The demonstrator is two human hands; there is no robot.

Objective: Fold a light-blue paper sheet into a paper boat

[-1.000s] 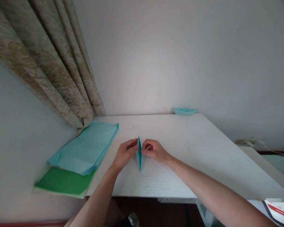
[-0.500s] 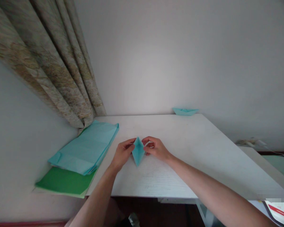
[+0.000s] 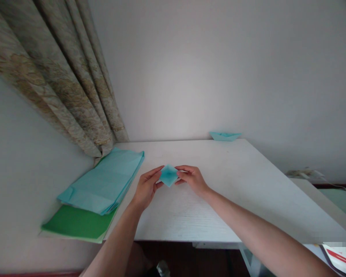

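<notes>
A small folded piece of light blue paper (image 3: pixel 168 176) is held between my two hands over the middle of the desk. Its opening faces me and looks like a wide diamond. My left hand (image 3: pixel 147 186) pinches its left corner between thumb and fingers. On the opposite corner, my right hand (image 3: pixel 192 179) grips the paper the same way. The fingers behind the paper are partly hidden.
On the left of the white desk (image 3: pixel 219 215) lies a stack of light blue paper (image 3: pixel 103 181) over green paper (image 3: pixel 80 222). A folded blue paper boat (image 3: pixel 225 136) stands by the wall at the back. A patterned curtain (image 3: pixel 72 84) hangs at the left.
The folded paper's opening has spread wider sideways and become shorter from top to bottom. Both hands have kept hold of it and moved slightly apart.
</notes>
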